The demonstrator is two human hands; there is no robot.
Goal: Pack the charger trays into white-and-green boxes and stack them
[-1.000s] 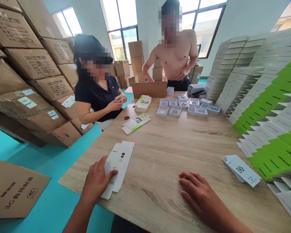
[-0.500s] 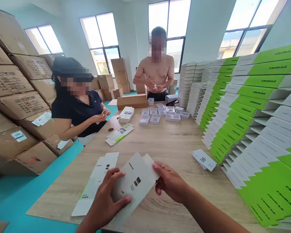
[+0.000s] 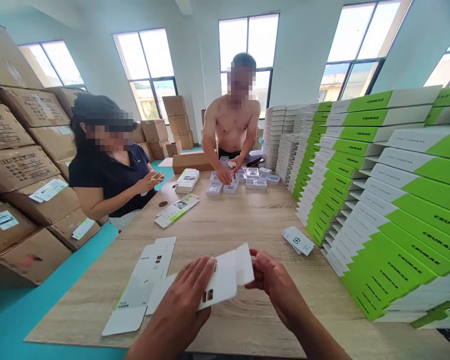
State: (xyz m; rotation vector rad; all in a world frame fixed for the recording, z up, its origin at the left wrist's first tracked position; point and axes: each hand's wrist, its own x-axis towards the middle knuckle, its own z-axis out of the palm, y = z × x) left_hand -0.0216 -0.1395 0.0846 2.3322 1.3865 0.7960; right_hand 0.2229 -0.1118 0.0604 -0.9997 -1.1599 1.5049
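Observation:
Between my hands, above the near part of the table, is a white cardboard box [image 3: 227, 277] with small dark print, partly folded. My left hand [image 3: 182, 302] wraps over its left part from above, fingers closed together; the palm side is hidden. With thumb and fingertips, my right hand [image 3: 272, 277] grips the flap at the box's right end. Left of my hands lies a flat unfolded carton [image 3: 148, 275], white with a green edge. Part of another white sheet shows beside my left hand.
Tall stacks of green and white boxes [image 3: 401, 200] line the right side. A folded leaflet [image 3: 298, 241] lies nearby. Beyond are a flat carton [image 3: 177, 210], a pile of leaflets [image 3: 187, 181] and clear plastic trays [image 3: 230, 189]. Two co-workers work across the wooden table [image 3: 243, 215].
The flat carton in my hands has been turned and partly folded. My left hand now covers it from above. The far co-worker has reached down to the trays. My view has shifted right.

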